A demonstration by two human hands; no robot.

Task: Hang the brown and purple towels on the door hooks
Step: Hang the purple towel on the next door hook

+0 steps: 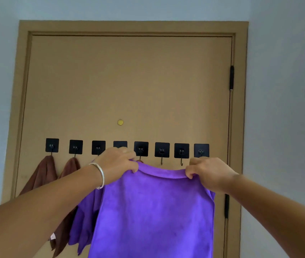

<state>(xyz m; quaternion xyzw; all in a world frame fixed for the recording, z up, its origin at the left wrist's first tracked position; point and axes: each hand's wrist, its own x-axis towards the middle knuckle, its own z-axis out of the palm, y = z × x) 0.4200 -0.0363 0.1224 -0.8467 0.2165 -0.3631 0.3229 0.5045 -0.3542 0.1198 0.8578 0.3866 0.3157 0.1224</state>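
Note:
A purple towel (155, 211) hangs spread between my hands in front of the tan door (129, 81). My left hand (117, 162) pinches its top left corner just below the fourth and fifth black hooks (141, 148). My right hand (209, 174) pinches the top right corner under the last hook (201, 150). Two brown towels (43, 174) hang from the first two hooks on the left. Another purple towel (84, 224) hangs behind my left forearm; its hook is hidden.
Several black adhesive hooks run in a row across the door; the sixth (162, 149) and seventh (181, 150) are bare. A brass peephole (120, 122) sits above the row. Black hinges (232, 77) line the right edge. Grey walls flank the frame.

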